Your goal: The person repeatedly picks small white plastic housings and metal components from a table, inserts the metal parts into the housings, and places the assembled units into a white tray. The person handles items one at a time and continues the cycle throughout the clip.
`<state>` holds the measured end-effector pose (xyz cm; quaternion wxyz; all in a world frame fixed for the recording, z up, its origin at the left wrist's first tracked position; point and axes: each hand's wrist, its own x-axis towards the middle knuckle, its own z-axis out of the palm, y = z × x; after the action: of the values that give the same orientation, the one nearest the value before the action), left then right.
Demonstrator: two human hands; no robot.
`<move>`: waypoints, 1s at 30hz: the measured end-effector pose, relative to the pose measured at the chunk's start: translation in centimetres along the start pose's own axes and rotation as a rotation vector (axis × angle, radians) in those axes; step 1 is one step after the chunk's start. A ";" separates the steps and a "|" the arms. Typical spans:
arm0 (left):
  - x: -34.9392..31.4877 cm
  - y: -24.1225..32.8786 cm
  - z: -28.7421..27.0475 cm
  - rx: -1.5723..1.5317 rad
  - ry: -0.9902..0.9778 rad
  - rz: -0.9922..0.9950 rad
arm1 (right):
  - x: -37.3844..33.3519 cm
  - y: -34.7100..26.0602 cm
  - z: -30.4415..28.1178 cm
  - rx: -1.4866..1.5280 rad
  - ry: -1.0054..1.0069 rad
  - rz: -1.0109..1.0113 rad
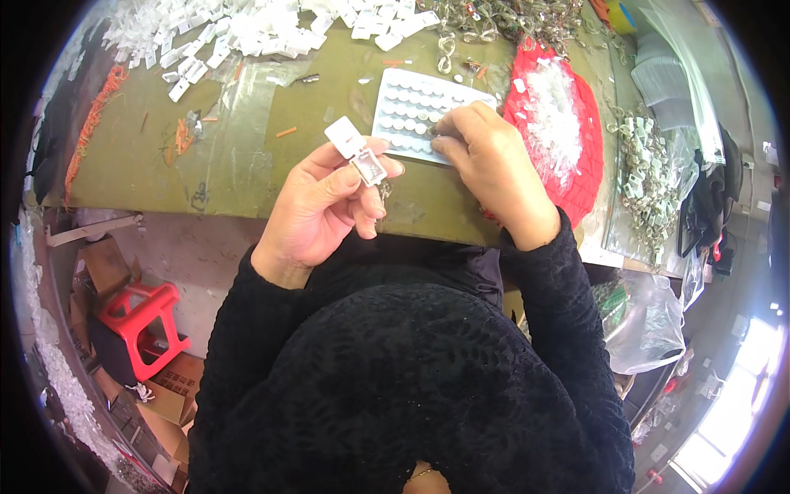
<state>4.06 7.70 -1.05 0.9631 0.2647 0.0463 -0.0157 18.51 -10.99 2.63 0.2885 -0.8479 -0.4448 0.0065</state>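
Observation:
My left hand [317, 193] is closed around a small white plastic case [368, 169] with its flap lid [344, 137] swung up. The case's hollow side faces up, and a bit of clear cord hangs below it by the fingers. My right hand [494, 160] reaches over the right part of a pale tray [380, 123] that holds rows of small round white button-like pieces [409, 125]. Its thumb and forefinger are pinched together at the tray's pieces; whatever lies between the fingertips is hidden.
White plastic cases [222, 33] are heaped at the far left, tangled clear cords [494, 20] at the far right. A red cloth [583, 177] carries clear slivers [555, 115]. Finished-looking corded pieces [646, 177] lie right. A red stool [148, 317] stands below left.

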 end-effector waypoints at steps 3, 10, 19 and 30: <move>0.7 -0.1 -0.2 -0.020 0.001 -0.005 | -0.1 -0.1 -0.2 -0.089 -0.062 0.040; 0.8 0.0 -0.4 -0.072 -0.026 0.032 | 0.3 -0.2 -0.6 -0.145 -0.060 -0.065; 0.8 0.0 -0.2 -0.067 -0.005 0.014 | 1.8 1.1 -0.2 -0.096 0.009 -0.174; 0.9 0.0 0.1 0.053 0.056 -0.023 | 1.6 0.4 -0.4 -0.272 -0.036 -0.192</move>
<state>4.98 7.62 -1.05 0.9538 0.2899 0.0758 -0.0207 19.91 -10.13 3.18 0.1622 -0.8325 -0.5256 -0.0661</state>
